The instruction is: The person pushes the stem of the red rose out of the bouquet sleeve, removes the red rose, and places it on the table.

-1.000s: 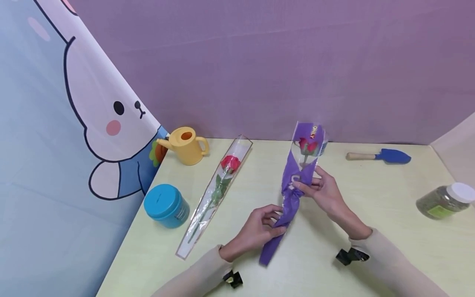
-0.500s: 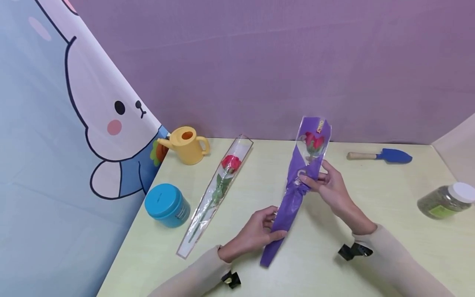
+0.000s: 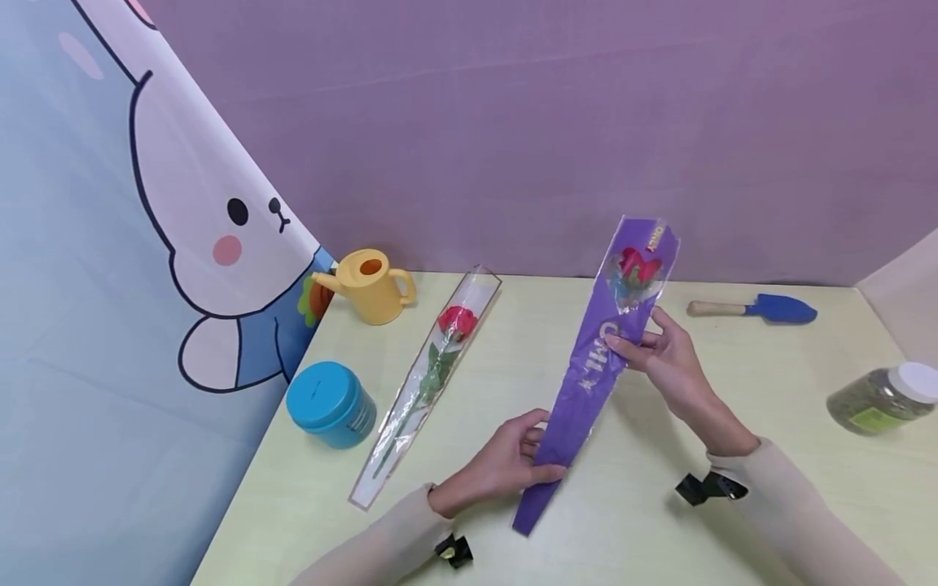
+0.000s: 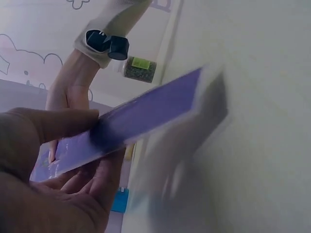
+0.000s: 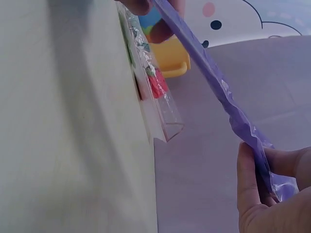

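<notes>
A purple flower sleeve (image 3: 586,391) with a red rose (image 3: 639,267) behind its clear window is held tilted over the table, its top toward the back right. My left hand (image 3: 506,460) pinches the narrow lower end between thumb and fingers; the left wrist view shows that end of the sleeve (image 4: 150,109) raised above its shadow. Higher up, my right hand (image 3: 670,358) pinches the right edge, thumb in front beside the printed letters. In the right wrist view the sleeve (image 5: 214,82) appears nearly edge-on. A second rose in a clear sleeve (image 3: 421,399) lies to the left on the table.
A yellow watering can (image 3: 374,293) and a blue lidded jar (image 3: 333,407) stand at the left. On the right lie a blue trowel (image 3: 784,308) and a white-capped jar (image 3: 875,400). A purple cloth backdrop (image 3: 550,138) rises behind the table (image 3: 747,391).
The crumpled, bunched middle of the purple sleeve has been drawn out flat, and its letters now show. My right hand has moved up and right; my left hand has stayed nearly in place.
</notes>
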`<control>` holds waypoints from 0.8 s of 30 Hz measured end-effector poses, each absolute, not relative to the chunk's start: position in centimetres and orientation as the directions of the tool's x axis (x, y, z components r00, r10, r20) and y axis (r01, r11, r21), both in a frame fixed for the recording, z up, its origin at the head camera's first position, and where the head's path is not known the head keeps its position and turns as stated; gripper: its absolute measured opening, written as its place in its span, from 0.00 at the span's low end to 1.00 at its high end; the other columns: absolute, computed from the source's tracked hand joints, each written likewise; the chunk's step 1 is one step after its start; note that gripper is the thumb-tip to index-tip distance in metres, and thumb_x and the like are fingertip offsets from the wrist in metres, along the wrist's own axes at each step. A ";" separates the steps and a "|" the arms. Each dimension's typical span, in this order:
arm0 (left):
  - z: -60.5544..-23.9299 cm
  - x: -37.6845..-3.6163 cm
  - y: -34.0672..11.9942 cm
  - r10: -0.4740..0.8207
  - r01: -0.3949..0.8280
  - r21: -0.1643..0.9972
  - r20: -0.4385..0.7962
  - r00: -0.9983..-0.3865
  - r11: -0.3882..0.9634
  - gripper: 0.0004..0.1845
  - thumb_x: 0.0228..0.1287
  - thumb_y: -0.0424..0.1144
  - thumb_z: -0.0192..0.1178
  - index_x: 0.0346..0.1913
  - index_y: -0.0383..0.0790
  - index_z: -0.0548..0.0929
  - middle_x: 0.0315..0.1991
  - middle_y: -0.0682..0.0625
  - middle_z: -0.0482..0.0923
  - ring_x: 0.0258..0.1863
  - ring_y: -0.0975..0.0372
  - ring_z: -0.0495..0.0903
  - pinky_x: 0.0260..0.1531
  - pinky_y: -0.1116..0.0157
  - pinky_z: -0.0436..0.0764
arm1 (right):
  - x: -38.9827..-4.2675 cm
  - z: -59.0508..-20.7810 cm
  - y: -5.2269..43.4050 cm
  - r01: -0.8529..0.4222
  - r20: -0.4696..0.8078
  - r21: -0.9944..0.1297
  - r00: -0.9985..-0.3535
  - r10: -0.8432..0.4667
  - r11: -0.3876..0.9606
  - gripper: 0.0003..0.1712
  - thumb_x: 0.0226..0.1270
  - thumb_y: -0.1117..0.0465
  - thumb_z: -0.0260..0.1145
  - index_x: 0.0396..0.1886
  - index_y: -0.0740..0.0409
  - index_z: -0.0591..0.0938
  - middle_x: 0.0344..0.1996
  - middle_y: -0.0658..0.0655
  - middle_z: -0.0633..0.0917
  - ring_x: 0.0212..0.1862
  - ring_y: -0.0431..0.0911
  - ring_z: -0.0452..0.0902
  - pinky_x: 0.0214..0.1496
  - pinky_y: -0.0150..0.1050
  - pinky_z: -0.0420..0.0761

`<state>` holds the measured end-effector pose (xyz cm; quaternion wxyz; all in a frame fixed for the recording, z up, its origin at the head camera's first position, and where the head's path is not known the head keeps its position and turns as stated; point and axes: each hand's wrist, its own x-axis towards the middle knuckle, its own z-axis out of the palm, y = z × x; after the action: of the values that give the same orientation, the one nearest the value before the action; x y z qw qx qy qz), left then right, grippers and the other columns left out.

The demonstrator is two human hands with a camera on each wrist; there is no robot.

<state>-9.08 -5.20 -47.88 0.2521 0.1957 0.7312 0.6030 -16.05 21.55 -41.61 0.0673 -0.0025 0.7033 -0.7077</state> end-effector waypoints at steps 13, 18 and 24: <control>-47.2 -10.9 -4.1 0.498 -0.026 0.991 -0.087 -0.863 0.129 0.30 0.65 0.34 0.72 0.68 0.46 0.73 0.48 0.35 0.89 0.33 0.68 0.88 0.36 0.69 0.87 | -15.5 -41.4 21.2 0.061 -0.068 -0.995 -0.994 -0.084 0.081 0.37 0.70 0.59 0.73 0.74 0.49 0.68 0.38 0.36 0.92 0.41 0.37 0.91 0.47 0.33 0.88; -47.2 -10.8 -3.6 0.483 -0.042 0.993 -0.091 -0.871 0.113 0.31 0.62 0.31 0.73 0.66 0.48 0.74 0.45 0.36 0.90 0.33 0.66 0.89 0.34 0.67 0.88 | -15.4 -41.5 21.2 0.059 -0.066 -0.996 -0.994 -0.086 0.073 0.37 0.69 0.60 0.74 0.74 0.50 0.67 0.39 0.37 0.92 0.42 0.37 0.91 0.46 0.33 0.89; -46.8 -10.7 -3.5 0.504 -0.046 0.997 -0.073 -0.861 0.065 0.30 0.63 0.28 0.70 0.66 0.47 0.74 0.45 0.32 0.89 0.32 0.67 0.89 0.32 0.67 0.88 | -15.5 -41.5 21.4 0.065 -0.068 -0.997 -0.996 -0.059 0.049 0.38 0.72 0.57 0.72 0.76 0.52 0.66 0.40 0.35 0.91 0.44 0.35 0.90 0.47 0.33 0.88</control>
<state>-10.72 -3.48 -46.84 0.2071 0.1634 0.6997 0.6640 -15.48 21.39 -41.54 0.0448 0.0021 0.7228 -0.6896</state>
